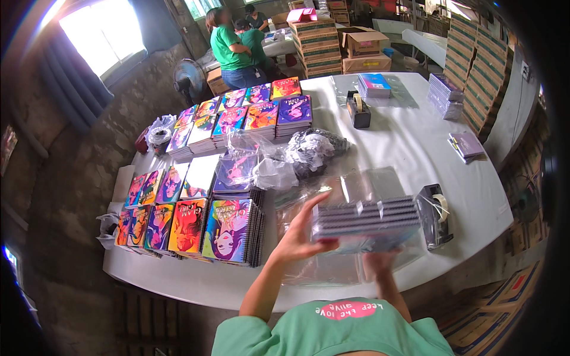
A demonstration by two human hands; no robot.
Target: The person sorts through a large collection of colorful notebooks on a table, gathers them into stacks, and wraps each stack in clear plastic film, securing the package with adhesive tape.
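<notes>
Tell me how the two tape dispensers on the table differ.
The near dispenser sits at the table's front right edge, just right of the wrapped notebook bundle held in both hands; the far dispenser stands mid-table, close to a small notebook stack. The near one looks clear or grey, the far one solid black. The near one appears larger, being closer. Both hold a pale tape roll.
</notes>
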